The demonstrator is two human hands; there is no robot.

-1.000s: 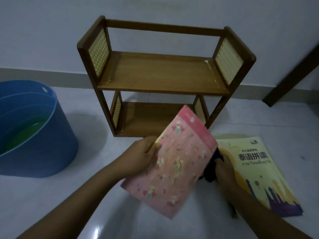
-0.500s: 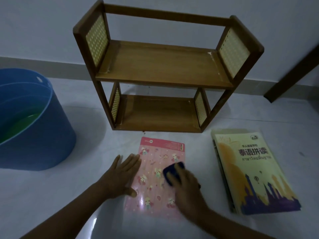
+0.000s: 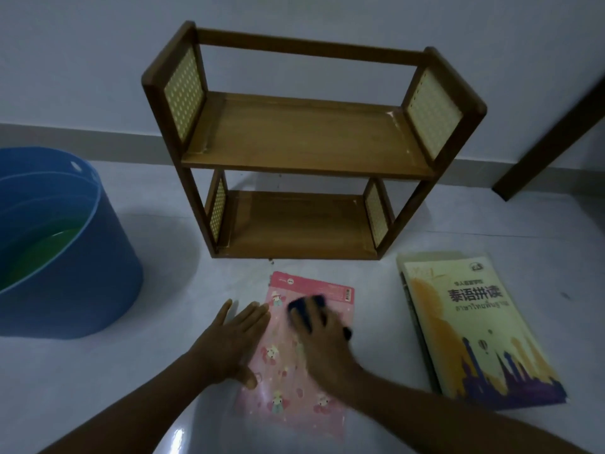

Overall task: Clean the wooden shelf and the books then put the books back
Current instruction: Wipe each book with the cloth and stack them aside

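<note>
A pink patterned book (image 3: 294, 381) lies flat on the white floor in front of the wooden shelf (image 3: 307, 149), whose two boards hold nothing. My left hand (image 3: 232, 339) lies flat with straight fingers on the book's left edge, pressing it down. My right hand (image 3: 322, 335) is on top of the book and presses a dark blue cloth (image 3: 306, 304) against its cover; only the cloth's front edge shows past my fingers. A yellow book with a purple skyline (image 3: 474, 329) lies to the right on top of other books.
A blue tub (image 3: 72, 280) with greenish water stands on the floor at the left. The shelf backs onto a grey wall. A dark wooden beam (image 3: 550, 132) slants down at the far right.
A second ago both hands held the pink book up in the air. It was then laid flat on the floor, and my right hand with the cloth has moved up its cover.
</note>
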